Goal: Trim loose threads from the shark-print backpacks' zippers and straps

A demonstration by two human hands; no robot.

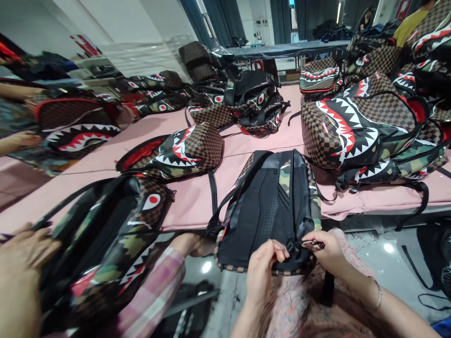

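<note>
A backpack (268, 202) with brown checks and camouflage lies in front of me, its black padded back panel and straps facing up. Its near end hangs over the table edge by my lap. My left hand (264, 263) is closed in a pinch at the black strap webbing (292, 249) near the bag's lower right corner. Beside it, my right hand (326, 249) is closed around a small dark slim object (313, 243), too small to name for certain. A loose strap end (328, 288) hangs below my right hand.
On the pink-covered table (186, 211) lie several shark-mouth backpacks, one (190, 150) just beyond mine and a stack (359, 126) at right. A co-worker's hand (24, 263) at left touches another backpack (116, 234). Another person's arms (17, 141) reach in farther left.
</note>
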